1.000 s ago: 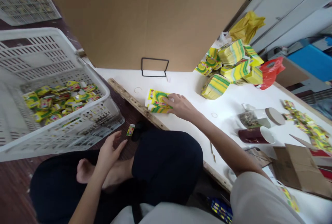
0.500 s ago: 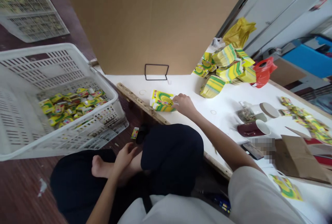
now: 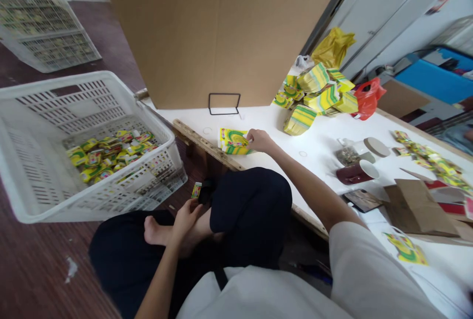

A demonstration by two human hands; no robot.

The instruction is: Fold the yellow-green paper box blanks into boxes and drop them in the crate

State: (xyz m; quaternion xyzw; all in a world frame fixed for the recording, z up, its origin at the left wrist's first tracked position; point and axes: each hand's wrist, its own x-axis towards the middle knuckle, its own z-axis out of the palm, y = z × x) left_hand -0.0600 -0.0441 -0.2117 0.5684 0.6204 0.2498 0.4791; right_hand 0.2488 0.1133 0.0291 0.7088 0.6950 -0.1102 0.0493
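Observation:
On the white table near its front edge lies a small stack of yellow-and-green printed cards (image 3: pixel 233 138). My right hand (image 3: pixel 260 141) is at the stack's right end, thumb and fingers pinched on a card there. Its fingertips partly cover that end. Down on my bare shin, above the ankle, rests my left hand (image 3: pixel 186 218), loosely spread with nothing in it. A little beyond it, a small yellow-and-green box (image 3: pixel 196 190) lies near a dark object on the floor.
To the left stands a white basket (image 3: pixel 22 181) with small yellow boxes (image 3: pixel 107 154). A big cardboard sheet (image 3: pixel 221 28) rises behind a black wire frame (image 3: pixel 224 104). Banded card bundles (image 3: pixel 300 119), a maroon mug (image 3: pixel 356 172), a phone (image 3: pixel 362 200) and a paper bag (image 3: pixel 421 206) occupy the table.
The view has shifted slightly, moving the basket and my legs rightward in the picture. My right hand stays at the card stack, and my left hand stays on my leg.

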